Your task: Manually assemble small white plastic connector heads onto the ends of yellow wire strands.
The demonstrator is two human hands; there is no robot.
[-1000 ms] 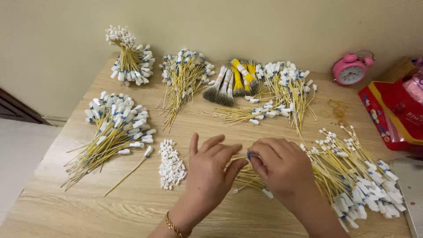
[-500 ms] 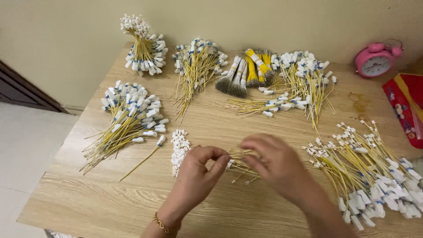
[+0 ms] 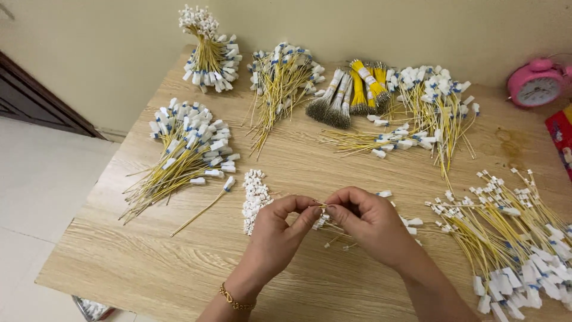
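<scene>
Matt wood-grain table (image 3: 149, 262); glossy pink plastic clock (image 3: 539, 83); yellow plastic-coated wires (image 3: 179, 167), white plastic connectors (image 3: 255, 197)

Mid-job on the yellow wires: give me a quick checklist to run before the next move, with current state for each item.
1. Both hands meet at one wire: left hand and right hand pinch together. Ok.
2. Loose white connectors beside the left hand. Ok.
3. Connector seated on the wire tip: too small to see. Cannot tell.
4. Wire pile at the right, next to the right hand. Ok.
5. Pile at the left lies apart from the work spot. Ok.
6. Bare table in front of the hands. Ok.
</scene>
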